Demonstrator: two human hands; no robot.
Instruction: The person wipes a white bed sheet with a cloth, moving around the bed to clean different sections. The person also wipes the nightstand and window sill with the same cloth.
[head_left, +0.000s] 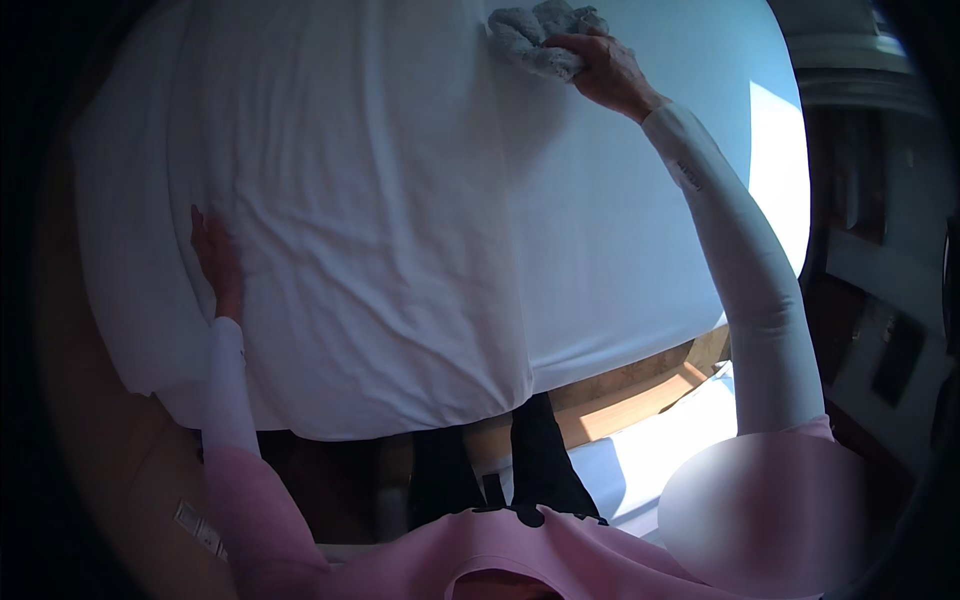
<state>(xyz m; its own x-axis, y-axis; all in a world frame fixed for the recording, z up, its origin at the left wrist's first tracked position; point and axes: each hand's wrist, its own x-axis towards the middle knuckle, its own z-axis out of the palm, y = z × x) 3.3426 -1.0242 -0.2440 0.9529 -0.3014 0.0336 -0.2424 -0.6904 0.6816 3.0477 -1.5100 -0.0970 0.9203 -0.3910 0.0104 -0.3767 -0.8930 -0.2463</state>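
My right hand (611, 71) grips a bunched grey fluffy cloth (529, 41) at the far side of the bed, over a smooth white fitted sheet (622, 247). My left hand (216, 251) lies extended on a wrinkled white top sheet (337, 300) and holds nothing. Folds run across this top sheet, which spreads over the left and middle of the bed. Its right edge lies along the middle of the smooth sheet.
White bedding (652, 465) lies beside a wooden ledge (615, 412) at the lower right, partly in sunlight. A wall plate with sockets or switches (200, 529) shows at the lower left. Dark furniture (855, 172) stands beyond the bed's right side.
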